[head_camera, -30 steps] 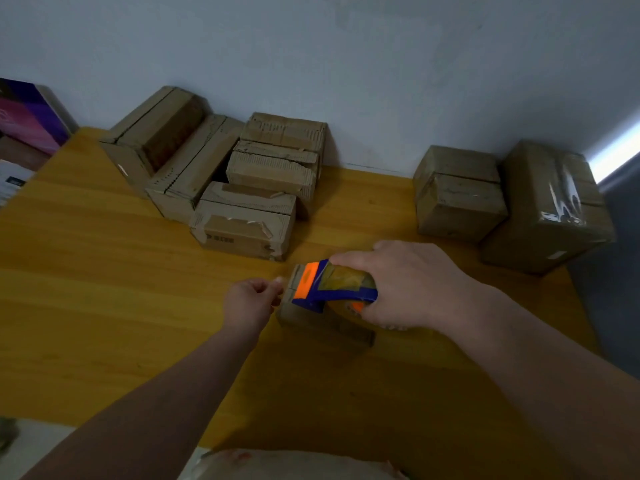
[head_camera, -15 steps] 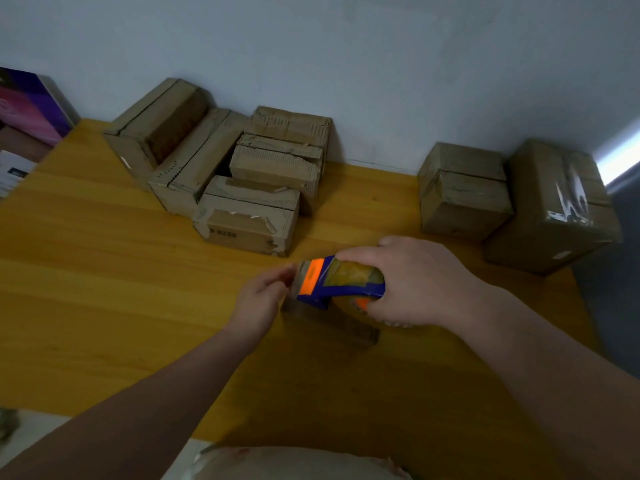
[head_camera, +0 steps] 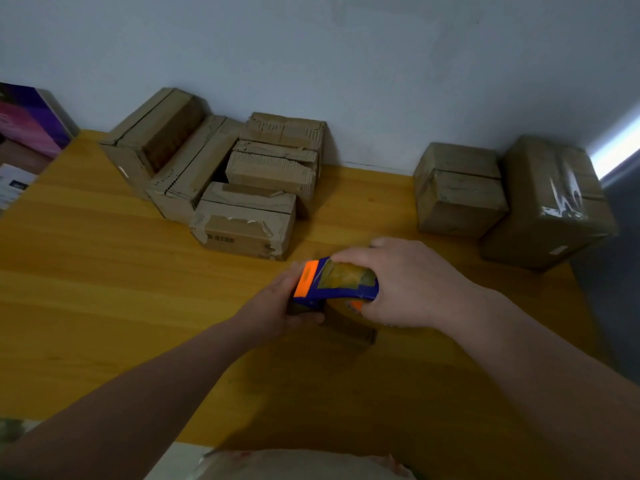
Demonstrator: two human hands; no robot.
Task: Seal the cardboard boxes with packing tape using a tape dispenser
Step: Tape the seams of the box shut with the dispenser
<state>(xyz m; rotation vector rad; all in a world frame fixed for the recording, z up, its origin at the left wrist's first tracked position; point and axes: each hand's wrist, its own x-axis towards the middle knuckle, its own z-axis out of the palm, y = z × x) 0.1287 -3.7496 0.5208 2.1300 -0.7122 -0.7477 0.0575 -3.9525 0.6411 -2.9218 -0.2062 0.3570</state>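
A small cardboard box [head_camera: 349, 329] lies on the yellow wooden table [head_camera: 104, 289] in front of me, mostly hidden under my hands. My right hand [head_camera: 412, 285] grips a blue and orange tape dispenser [head_camera: 332, 284] with a roll of brown tape, held over the box's top. My left hand [head_camera: 282, 306] holds the left end of the box, thumb along its near side, just under the dispenser's orange nose.
Several cardboard boxes [head_camera: 242, 216] are piled against the wall at the back left. Two taped boxes [head_camera: 457, 188] stand at the back right, the larger one [head_camera: 550, 202] near the table's right edge. A purple box [head_camera: 27, 119] sits at far left.
My left hand has moved right from beside the box and now clasps its left end. The dispenser has shifted slightly toward that hand.
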